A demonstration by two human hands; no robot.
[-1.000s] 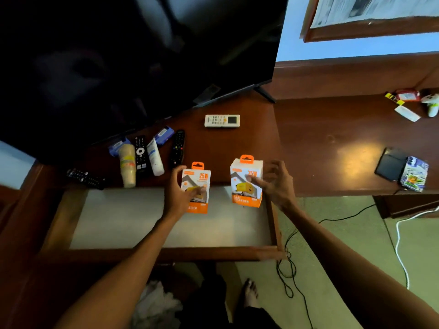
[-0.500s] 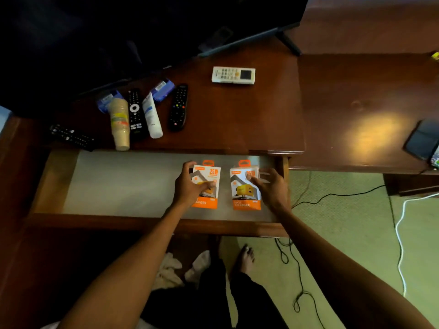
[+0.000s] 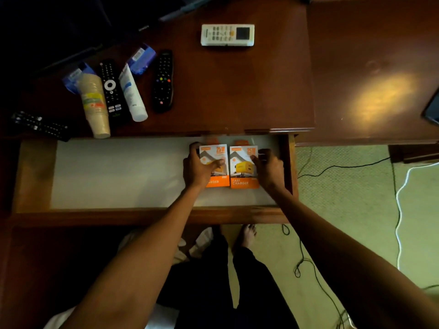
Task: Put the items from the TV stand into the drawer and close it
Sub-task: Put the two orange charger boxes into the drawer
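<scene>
Both forearms are bare from the elbow down; no sleeve, watch, bracelet or ring shows on them. The left hand (image 3: 199,168) and the right hand (image 3: 269,170) are bare as well, without gloves, and the fingers (image 3: 217,162) carry nothing that can be seen in this dim light. Lower in the picture, the legs are in dark, loose trousers (image 3: 225,276), black or nearly black. The feet are bare, and the toes of the right foot (image 3: 247,235) show on the floor.
</scene>
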